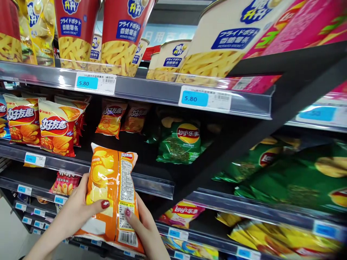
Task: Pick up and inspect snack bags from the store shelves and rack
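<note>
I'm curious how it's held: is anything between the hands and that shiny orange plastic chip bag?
Nothing visible: the left hand and right hand hold the shiny orange plastic chip bag directly, one at each side.

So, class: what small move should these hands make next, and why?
Perhaps the right hand should slide its thumb off the white printed panel of the glossy orange plastic snack bag: the thumb covers text, and the left hand also holds the bag.
</note>
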Demonstrator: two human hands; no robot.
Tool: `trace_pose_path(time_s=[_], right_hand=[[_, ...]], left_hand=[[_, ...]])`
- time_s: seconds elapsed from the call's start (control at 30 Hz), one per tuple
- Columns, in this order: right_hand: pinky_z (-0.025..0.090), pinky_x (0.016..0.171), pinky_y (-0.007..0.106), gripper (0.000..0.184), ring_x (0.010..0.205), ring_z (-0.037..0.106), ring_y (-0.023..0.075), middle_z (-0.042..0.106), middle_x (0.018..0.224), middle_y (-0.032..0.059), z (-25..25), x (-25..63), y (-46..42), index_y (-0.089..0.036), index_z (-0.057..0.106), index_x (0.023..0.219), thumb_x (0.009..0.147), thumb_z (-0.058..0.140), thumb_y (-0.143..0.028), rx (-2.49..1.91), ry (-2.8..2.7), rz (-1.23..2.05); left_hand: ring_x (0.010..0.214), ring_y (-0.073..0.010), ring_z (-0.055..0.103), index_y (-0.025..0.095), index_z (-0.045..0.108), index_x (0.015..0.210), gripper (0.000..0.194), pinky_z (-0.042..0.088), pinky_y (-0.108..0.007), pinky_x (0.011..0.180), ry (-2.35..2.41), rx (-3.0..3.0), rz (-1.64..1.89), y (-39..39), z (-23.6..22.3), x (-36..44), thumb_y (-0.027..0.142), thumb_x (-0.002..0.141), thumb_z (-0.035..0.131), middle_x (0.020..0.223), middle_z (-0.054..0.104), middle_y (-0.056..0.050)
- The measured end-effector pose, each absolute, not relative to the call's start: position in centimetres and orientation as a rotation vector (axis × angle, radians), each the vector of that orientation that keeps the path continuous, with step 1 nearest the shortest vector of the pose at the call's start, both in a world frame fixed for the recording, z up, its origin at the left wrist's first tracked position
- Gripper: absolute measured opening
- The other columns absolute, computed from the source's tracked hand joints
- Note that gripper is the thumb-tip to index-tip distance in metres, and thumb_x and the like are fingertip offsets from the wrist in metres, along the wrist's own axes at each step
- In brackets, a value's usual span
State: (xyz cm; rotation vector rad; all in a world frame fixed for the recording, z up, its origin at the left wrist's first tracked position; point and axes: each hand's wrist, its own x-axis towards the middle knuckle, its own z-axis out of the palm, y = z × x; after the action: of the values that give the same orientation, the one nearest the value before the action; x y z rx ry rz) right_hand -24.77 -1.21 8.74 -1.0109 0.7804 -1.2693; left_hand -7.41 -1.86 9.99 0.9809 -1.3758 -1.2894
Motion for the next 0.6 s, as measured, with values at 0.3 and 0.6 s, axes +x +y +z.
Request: trace_pose_path(time_s=[0.3,0.6], right_hand=[[0.049,0.088,0.048,0.051,0.098,0.065,0.0351,0.071,0.102,0.007,8.4,-25.2,-2.2,-0.023,0.063,0.107,0.062,0.079,-0.041,-0.863,0.805,-1.261],[0.056,0.077,0.035,0.057,0.094,0.066,0.029,0.069,0.108,0.0083,8.2,-24.8,-0.9,-0.023,0.055,0.114,0.066,0.075,-0.048,-1.115,0.937,-1.562]], left_hand=[[0.112,-0.0246,0.055,0.026,0.035,0.125,0.059,0.043,-0.034,0.094,-1.431,1.09,-1.2,-2.6,9.9,-7.5,0.048,0.078,0.061,0.122,0.06,-0.007],[0.12,-0.0276,0.051,0.025,0.034,0.133,0.066,0.042,-0.038,0.098,-1.346,0.717,-1.382,-2.5,9.3,-7.8,0.037,0.076,0.066,0.136,0.051,-0.009]])
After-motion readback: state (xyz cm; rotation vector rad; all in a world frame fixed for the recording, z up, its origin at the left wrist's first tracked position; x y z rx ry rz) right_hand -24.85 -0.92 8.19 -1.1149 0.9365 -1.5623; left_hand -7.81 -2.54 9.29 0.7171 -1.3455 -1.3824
